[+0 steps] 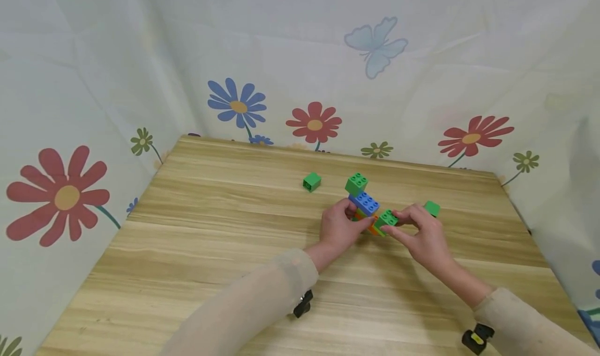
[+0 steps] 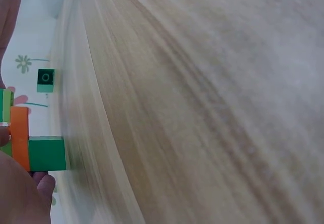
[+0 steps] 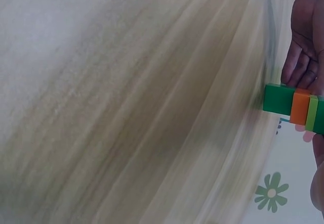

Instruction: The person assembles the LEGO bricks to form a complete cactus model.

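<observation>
Both hands are on a small stack of toy building bricks over the table. My left hand grips its left side, thumb in front, beside a blue brick topped at its far end by a green brick. Under the blue one is an orange brick, partly covered by the fingers. Lower still, another green brick reaches toward the tabletop. My right hand pinches a studded green brick at the right end, against a thin lime-green brick.
One loose green brick lies on its side behind the stack, to the left. Another green brick sits just beyond the right hand. The wooden table meets a flower-printed curtain at the back.
</observation>
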Motion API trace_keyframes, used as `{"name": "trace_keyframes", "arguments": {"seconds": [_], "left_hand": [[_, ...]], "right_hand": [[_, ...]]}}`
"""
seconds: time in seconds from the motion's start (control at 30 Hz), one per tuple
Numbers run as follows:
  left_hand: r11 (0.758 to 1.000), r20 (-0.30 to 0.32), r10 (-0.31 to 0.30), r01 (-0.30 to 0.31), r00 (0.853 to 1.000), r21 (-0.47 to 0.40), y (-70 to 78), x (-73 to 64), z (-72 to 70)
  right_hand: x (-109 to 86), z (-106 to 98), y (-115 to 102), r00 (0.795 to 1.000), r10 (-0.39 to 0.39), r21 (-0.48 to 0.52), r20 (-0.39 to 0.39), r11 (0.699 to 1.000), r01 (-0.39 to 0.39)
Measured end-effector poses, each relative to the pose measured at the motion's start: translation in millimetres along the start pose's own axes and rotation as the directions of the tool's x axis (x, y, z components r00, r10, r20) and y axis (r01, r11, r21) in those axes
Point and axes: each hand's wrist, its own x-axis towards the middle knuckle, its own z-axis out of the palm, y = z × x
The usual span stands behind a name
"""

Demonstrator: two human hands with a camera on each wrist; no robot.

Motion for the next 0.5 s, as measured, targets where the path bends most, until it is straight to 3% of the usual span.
{"name": "trace_keyframes", "arguments": {"seconds": [0.5], "left_hand": [[1.000, 0.008, -0.006, 0.006, 1.000, 0.004, 1.9, -0.6, -1.5]], "right_hand": [[-3.6, 3.3, 2.2, 1.000, -0.006, 0.055, -0.005, 0.998, 0.006]]}}
